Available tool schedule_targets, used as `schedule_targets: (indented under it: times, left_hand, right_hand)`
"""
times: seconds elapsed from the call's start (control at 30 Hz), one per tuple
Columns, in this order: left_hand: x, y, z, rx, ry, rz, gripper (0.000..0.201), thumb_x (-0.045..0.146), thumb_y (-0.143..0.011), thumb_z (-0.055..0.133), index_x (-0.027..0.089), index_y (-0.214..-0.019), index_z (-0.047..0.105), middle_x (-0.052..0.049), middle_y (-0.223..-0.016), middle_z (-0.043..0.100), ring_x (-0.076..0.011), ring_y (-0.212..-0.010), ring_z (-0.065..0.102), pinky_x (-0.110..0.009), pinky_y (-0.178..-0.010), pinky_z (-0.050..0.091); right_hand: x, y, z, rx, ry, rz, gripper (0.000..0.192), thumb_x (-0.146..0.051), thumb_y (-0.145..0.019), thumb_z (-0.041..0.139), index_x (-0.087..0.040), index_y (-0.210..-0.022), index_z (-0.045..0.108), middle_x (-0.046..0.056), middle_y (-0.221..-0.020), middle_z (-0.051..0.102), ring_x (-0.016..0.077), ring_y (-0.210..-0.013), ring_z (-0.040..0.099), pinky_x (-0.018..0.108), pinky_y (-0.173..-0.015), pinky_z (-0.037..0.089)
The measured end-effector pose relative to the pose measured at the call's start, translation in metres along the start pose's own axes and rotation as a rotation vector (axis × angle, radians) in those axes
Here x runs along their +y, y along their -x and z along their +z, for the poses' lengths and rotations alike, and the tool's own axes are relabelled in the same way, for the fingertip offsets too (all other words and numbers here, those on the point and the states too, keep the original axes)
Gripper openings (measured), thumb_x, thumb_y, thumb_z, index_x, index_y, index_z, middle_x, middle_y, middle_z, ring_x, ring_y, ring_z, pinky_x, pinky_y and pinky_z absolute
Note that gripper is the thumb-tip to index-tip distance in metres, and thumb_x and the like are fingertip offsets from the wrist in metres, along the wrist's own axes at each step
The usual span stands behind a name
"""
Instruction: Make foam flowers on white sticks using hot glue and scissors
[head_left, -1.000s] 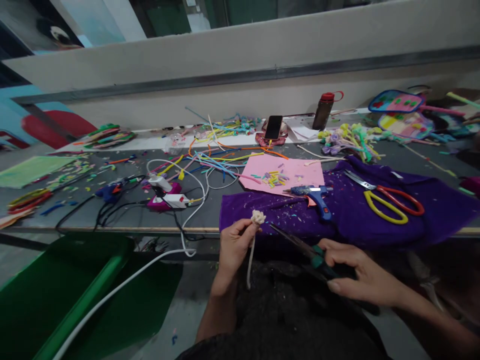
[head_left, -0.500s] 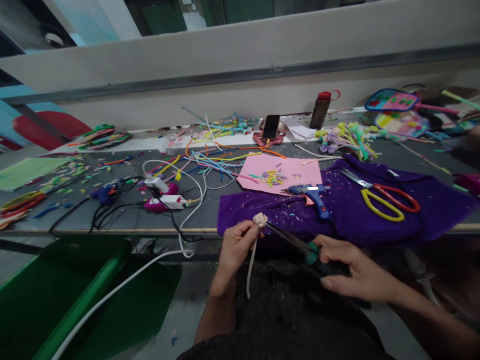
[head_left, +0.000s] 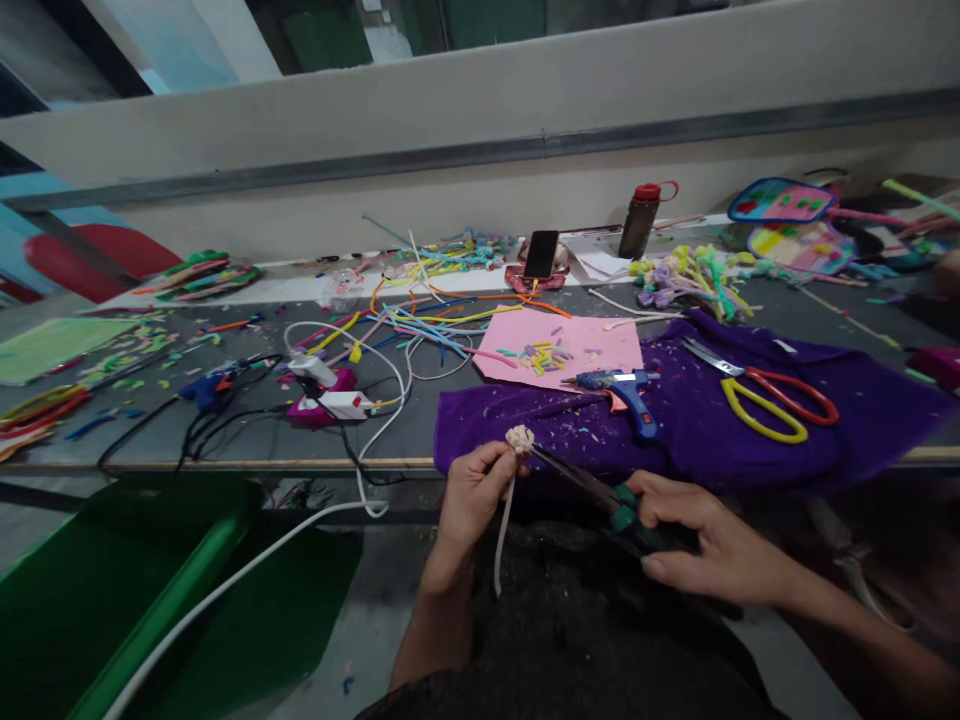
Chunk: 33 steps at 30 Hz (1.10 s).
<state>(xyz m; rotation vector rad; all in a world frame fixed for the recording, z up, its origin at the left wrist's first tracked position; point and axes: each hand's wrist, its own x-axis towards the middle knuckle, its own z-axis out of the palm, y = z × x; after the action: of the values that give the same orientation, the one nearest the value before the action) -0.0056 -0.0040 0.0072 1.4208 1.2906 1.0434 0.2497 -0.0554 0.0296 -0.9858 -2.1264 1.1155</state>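
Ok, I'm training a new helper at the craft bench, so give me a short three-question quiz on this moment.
1. True or false: the left hand pinches a cream strip with a coiled rosette at its top.
2. What does the right hand hold? A) the blue glue gun B) green-handled scissors C) the phone
3. What do the red-and-yellow scissors lie on?

Key
1. True.
2. B; their blade tips reach the rosette.
3. The purple cloth, right of the glue gun.
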Motion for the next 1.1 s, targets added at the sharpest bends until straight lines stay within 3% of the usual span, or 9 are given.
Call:
schedule_targets:
  times: [0.13,0.37,0.67,0.83,0.97,1.1]
  left_hand:
    - [-0.002,-0.001,0.001,-0.030,0.256,-0.088,0.030,0.040,-0.073,0.060,0.011,-0.078,0.066,-0.001,-0.060,0.060,-0.0033,-0.040,0.034,-0.017,-0.039,0.022]
    - [-0.003,-0.008,-0.002,-0.089,0.602,-0.187,0.030,0.039,-0.067,0.067,0.010,-0.071,0.064,-0.001,-0.050,0.058,-0.0002,-0.032,0.031,-0.014,-0.032,0.015]
    - [0.001,-0.016,-0.006,-0.089,0.999,-0.238,0.017,0.025,-0.066,0.067,0.011,-0.071,0.058,0.001,-0.057,0.057,0.0017,-0.033,0.034,-0.009,-0.033,0.031]
    - [0.003,-0.017,-0.006,-0.078,1.019,-0.243,0.017,0.025,-0.068,0.066,0.011,-0.071,0.057,0.001,-0.055,0.056,0.0008,-0.034,0.037,-0.009,-0.033,0.032]
    - [0.007,-0.018,-0.002,-0.162,1.001,-0.282,0.019,0.027,-0.068,0.066,0.009,-0.070,0.059,0.001,-0.053,0.055,0.0011,-0.033,0.036,-0.009,-0.033,0.031]
    - [0.009,-0.023,0.003,-0.229,0.978,-0.289,0.021,0.027,-0.067,0.067,0.008,-0.073,0.063,0.000,-0.051,0.056,0.0016,-0.032,0.034,-0.008,-0.031,0.026]
  right_hand:
    - [0.002,0.001,0.000,0.008,0.022,0.016,0.018,-0.027,-0.075,0.057,-0.018,-0.067,0.043,0.002,-0.080,0.046,0.0152,-0.074,0.045,0.027,-0.066,0.038]
    - [0.004,-0.001,0.000,0.013,0.008,0.032,0.018,-0.027,-0.077,0.055,-0.018,-0.068,0.042,0.002,-0.082,0.046,0.0153,-0.075,0.045,0.027,-0.067,0.037]
    - [0.003,-0.002,0.000,0.019,0.086,0.025,0.019,-0.029,-0.078,0.054,-0.018,-0.068,0.043,0.002,-0.079,0.047,0.0150,-0.073,0.048,0.027,-0.066,0.039]
    - [0.015,-0.007,-0.028,0.193,0.355,0.018,0.017,-0.032,-0.078,0.056,-0.019,-0.069,0.048,0.003,-0.083,0.052,0.0174,-0.080,0.053,0.028,-0.071,0.040]
    - [0.038,-0.026,-0.066,0.348,0.680,0.068,0.020,-0.037,-0.077,0.054,-0.019,-0.071,0.055,0.005,-0.095,0.054,0.0159,-0.074,0.056,0.027,-0.064,0.040]
    - [0.065,-0.046,-0.095,0.334,0.883,0.185,0.026,-0.042,-0.077,0.050,-0.019,-0.070,0.058,0.005,-0.087,0.056,0.0170,-0.071,0.057,0.026,-0.057,0.038]
